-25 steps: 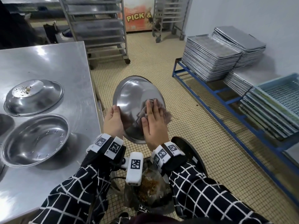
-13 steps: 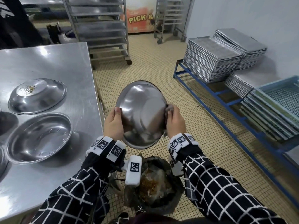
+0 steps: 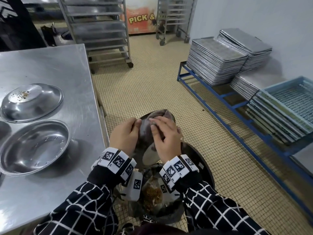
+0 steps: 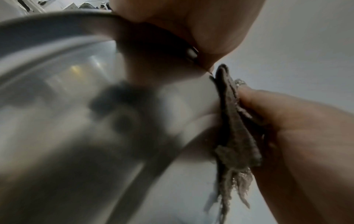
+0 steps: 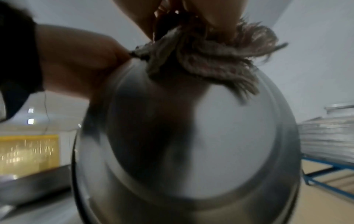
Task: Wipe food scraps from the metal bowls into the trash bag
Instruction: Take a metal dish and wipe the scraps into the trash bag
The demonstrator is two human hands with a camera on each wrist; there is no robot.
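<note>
— Steel everywhere: what sits on the big stainless worktop (image 3: 50, 65)?

— Two round metal bowls near its right edge. One upright bowl (image 3: 33, 146) towards the front, one upturned bowl (image 3: 32, 101) behind it with crumbs on its base.

— And the bowl being cleaned?

— That tilted round metal bowl (image 3: 144, 143) is held off the worktop's right edge, above the black bin lined with a trash bag (image 3: 152, 195) holding brown scraps.

— Who grips it?

— Left hand (image 3: 124, 137), fingers curled over the rim at its left side. Right hand (image 3: 165, 138) presses a frayed grey-brown cloth (image 5: 206, 56) against the bowl, fingers bent around it.
</note>
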